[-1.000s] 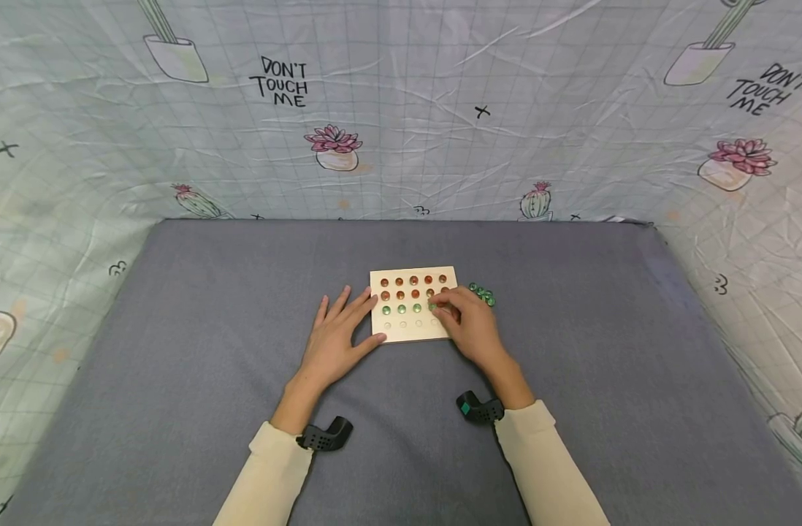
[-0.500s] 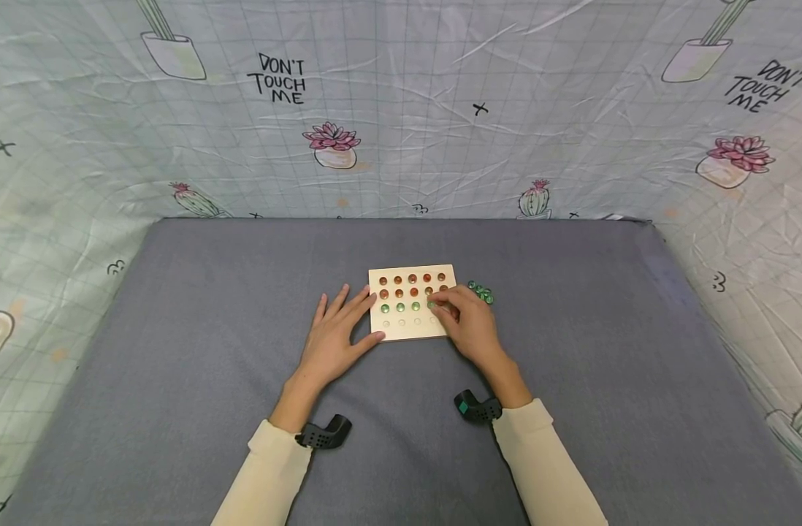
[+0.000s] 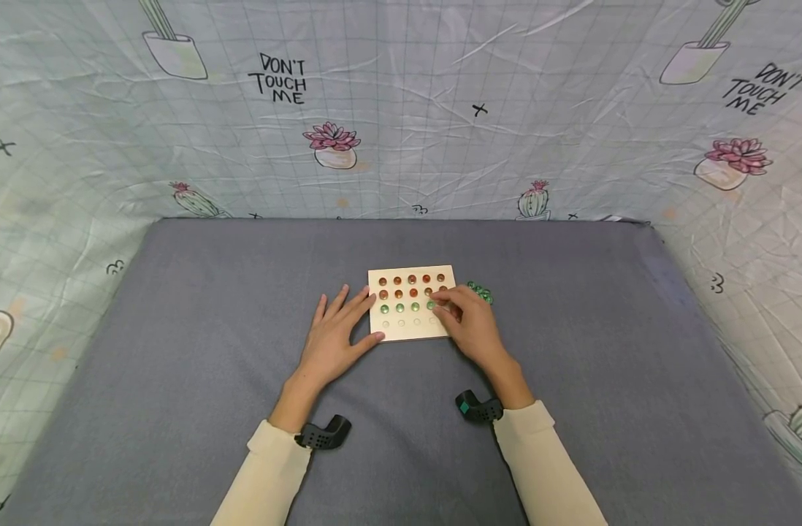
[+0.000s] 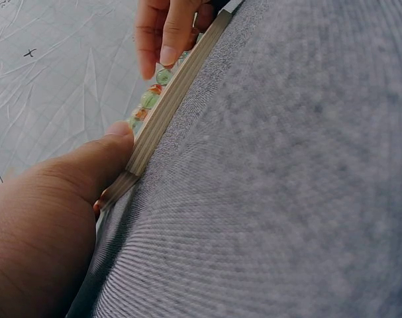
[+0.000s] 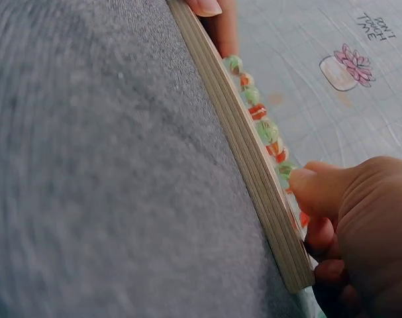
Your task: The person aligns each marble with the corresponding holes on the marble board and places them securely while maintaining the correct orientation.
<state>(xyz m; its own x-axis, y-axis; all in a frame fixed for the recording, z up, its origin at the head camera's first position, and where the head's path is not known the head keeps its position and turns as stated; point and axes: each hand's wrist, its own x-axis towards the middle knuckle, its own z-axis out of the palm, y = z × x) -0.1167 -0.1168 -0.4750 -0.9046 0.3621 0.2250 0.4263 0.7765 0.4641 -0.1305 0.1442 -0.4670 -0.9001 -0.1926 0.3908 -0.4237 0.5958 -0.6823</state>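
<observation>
A pale wooden board (image 3: 410,332) lies on the grey cloth in the head view. Its two far rows hold orange-red glass marbles (image 3: 412,280). Several green marbles (image 3: 399,308) sit in the third row; the nearest row shows bare hollows. My left hand (image 3: 335,345) rests along the board's left side, fingers spread, thumb at the near corner. Over the right part of the board, my right hand (image 3: 472,325) has thumb and index finger at a green marble (image 5: 287,171) in the third row, seeming to pinch it. Its palm hides the board's right end.
More loose green marbles (image 3: 481,292) lie on the cloth just beyond the board's right edge, partly behind my right hand. Grey cloth (image 3: 243,453) covers the table. A printed curtain (image 3: 401,109) stands behind it and at both sides.
Both hands stay in nearly the same place. The right fingertips have shifted slightly, and the green marble beside them shows a little more in the head view.
</observation>
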